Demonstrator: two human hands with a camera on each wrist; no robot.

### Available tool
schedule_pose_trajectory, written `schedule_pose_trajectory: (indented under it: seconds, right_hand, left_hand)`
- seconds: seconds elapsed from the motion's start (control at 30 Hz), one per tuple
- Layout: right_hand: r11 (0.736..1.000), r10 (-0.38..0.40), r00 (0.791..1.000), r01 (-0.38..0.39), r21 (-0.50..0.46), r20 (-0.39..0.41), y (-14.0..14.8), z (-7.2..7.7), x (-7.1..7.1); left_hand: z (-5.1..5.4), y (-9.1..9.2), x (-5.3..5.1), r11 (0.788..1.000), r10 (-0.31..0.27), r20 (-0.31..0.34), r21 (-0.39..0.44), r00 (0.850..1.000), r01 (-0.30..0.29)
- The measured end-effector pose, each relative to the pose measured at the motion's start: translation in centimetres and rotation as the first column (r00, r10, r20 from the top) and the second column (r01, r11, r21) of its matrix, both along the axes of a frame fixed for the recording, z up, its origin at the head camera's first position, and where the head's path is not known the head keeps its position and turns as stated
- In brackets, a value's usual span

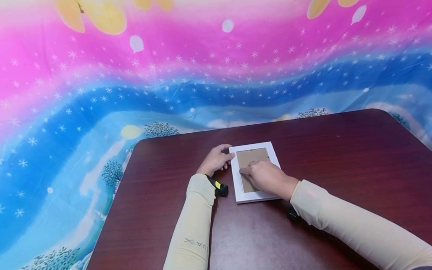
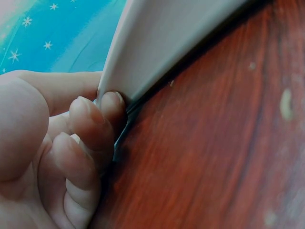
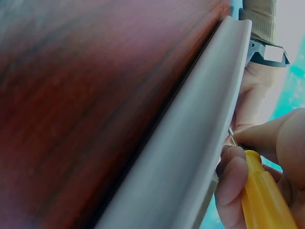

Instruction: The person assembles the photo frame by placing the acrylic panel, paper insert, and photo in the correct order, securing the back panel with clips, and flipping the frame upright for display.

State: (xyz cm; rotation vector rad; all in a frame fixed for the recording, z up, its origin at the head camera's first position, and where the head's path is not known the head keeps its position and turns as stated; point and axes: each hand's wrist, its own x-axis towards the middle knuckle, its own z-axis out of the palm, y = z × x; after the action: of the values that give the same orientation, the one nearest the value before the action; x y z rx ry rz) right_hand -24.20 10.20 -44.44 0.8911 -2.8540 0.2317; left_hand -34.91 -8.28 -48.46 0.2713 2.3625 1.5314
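A white picture frame (image 1: 255, 196) lies on the table with its brown backing board (image 1: 252, 155) facing up. My left hand (image 1: 215, 159) grips the frame's far left corner, thumb on top. In the left wrist view, the curled fingers (image 2: 83, 112) touch the frame's side (image 2: 157, 43). Over the backing, my right hand (image 1: 268, 176) holds a yellow-handled screwdriver (image 3: 266, 198), clearly seen only in the right wrist view. Its thin metal shaft (image 3: 232, 137) shows between thumb and fingers, near the frame's left inner edge. The contact at its tip is hidden.
The dark red wooden table (image 1: 332, 152) has rounded far corners. Behind it hangs a pink and blue patterned cloth (image 1: 212, 69). Black wrist-worn devices (image 1: 219, 187) sit below both hands, close to the frame.
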Motion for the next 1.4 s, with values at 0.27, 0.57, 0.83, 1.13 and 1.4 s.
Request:
schedule_pose_trajectory:
  seconds: [0.27,0.57,0.83,1.13,1.4]
  right_hand:
    - [0.999,0.007,1.0,-0.006,0.047,-0.026,-0.25,0.01,0.07]
    - [0.99,0.066,0.99,-0.048,0.136,-0.127,-0.29,-0.5,0.19]
    - [0.99,0.074,0.986,-0.054,0.13,-0.151,-0.29,-0.88,0.01]
    - [0.992,0.087,0.987,-0.075,0.097,-0.133,-0.23,-0.61,-0.12]
    - [0.991,0.101,0.982,-0.085,0.106,-0.157,-0.14,-0.64,-0.05]
  left_hand:
    - [0.08,-0.16,0.12,1.0,-0.017,-0.026,-0.012,1.0,0.016]
    - [-0.23,-0.11,-0.07,1.0,-0.024,-0.035,0.0,0.999,0.024]
    - [-0.22,-0.12,-0.08,0.999,-0.035,-0.055,-0.016,0.998,0.034]
    - [-0.08,-0.21,-0.19,0.999,-0.038,-0.05,-0.017,0.998,0.037]
    - [-0.34,-0.21,-0.19,0.999,-0.039,-0.035,-0.019,0.999,0.038]
